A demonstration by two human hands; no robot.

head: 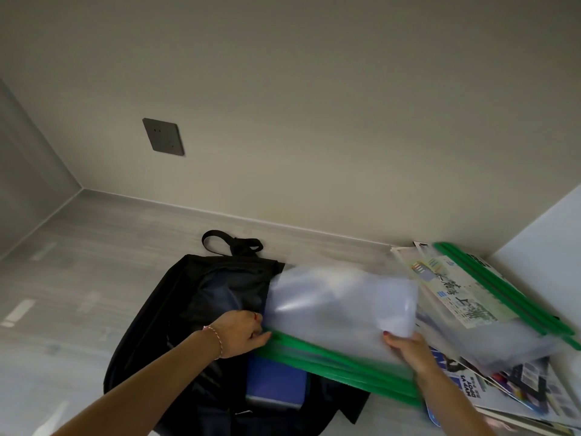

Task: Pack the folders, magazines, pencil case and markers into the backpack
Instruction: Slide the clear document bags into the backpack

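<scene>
Translucent plastic with a green zip rail along its near edge: that is the folder (339, 306) in hand, held flat between the open backpack (201, 297) on the left and the pile at the right. It looks light and floppy; the sheet bows and catches glare, so I judge it slick and likely to sag or slide if held by the film alone. The stiffer green rail is the better place to hold, and both hands are near it. The left hand (242, 333) pinches the rail's left end with thumb and curled fingers, just at the bag's mouth. The right hand (408, 350) grips the folder's near right corner, thumb on top of the film, the other fingers hidden beneath it.

The backpack is soft black fabric lying on the grey surface, its loop handle at the far end; a blue item (276, 382) already sits inside it, under the folder's rail. Feeding the folder in corner first seems wise, since the limp bag mouth may fold shut.

At the right, a second folder (490, 297) with green rails lies on a stack of magazines (528, 394). Printed sheets inside it carry large Chinese characters that I cannot read through the blur. One magazine cover shows what looks like "MVP", but smeared. No pencil case or markers can be picked out with certainty.
</scene>
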